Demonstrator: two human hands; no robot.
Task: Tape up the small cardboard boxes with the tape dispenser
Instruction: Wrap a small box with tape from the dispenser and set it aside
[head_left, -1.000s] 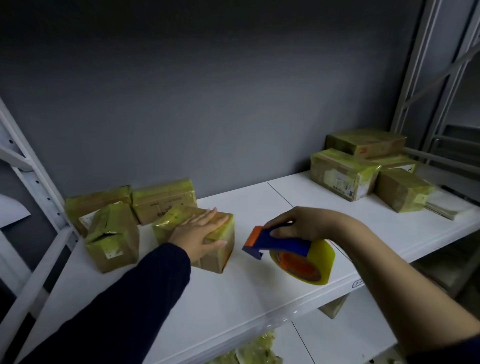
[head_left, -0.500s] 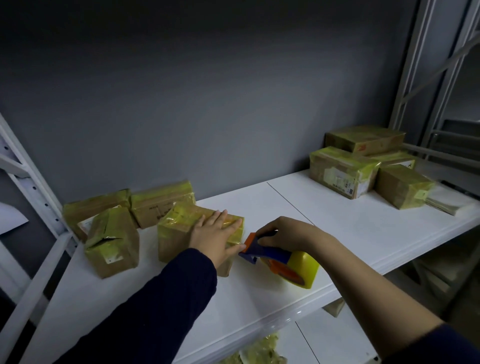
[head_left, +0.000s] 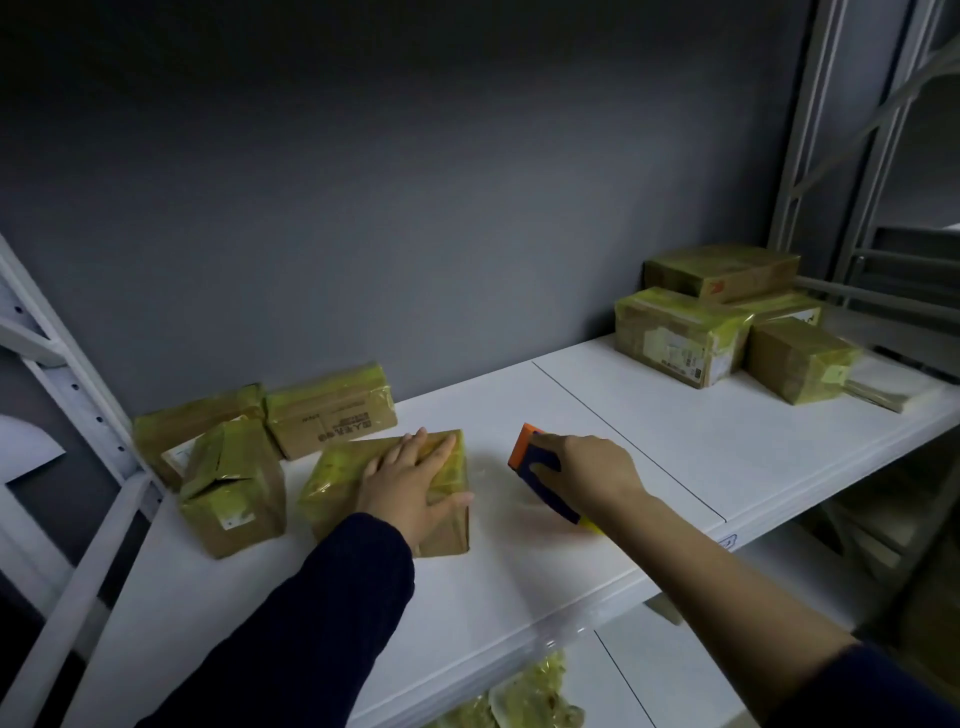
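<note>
Small cardboard box (head_left: 337, 483): sits on the white shelf (head_left: 623, 441) towards its left front, brown board wrapped in glossy, wrinkled yellowish tape. No print readable on it.

Left hand (head_left: 410, 483): lies flat on top of the box, fingers straight and slightly spread, thumb out over the right front edge. Presses, does not grip.

Tape dispenser (head_left: 543, 483): just right of the box, apart from it, low over the shelf; cannot tell if it touches the surface. Dark blue body, orange tip pointing away, a sliver of yellow roll showing below the wrist. Slightly blurred.

Right hand (head_left: 587, 473): fingers curled round the dispenser from above, holding it.

Left of the box, a taller box (head_left: 234, 488) with a crumpled taped top and a small white sticker, unreadable. Behind, against the grey wall (head_left: 415, 208), two flat boxes (head_left: 332, 410) side by side; dark printing on the nearer face of one, upside down and too small to read.

Far right of the shelf, a cluster of taped boxes (head_left: 800, 358): one (head_left: 675, 338) with a white shipping label bearing fine print and code marks, illegible; the top one (head_left: 722, 270) with a red mark at its corner.

White perforated metal upright (head_left: 78, 395) at left. Crumpled yellow tape (head_left: 530, 696) on the level below.
</note>
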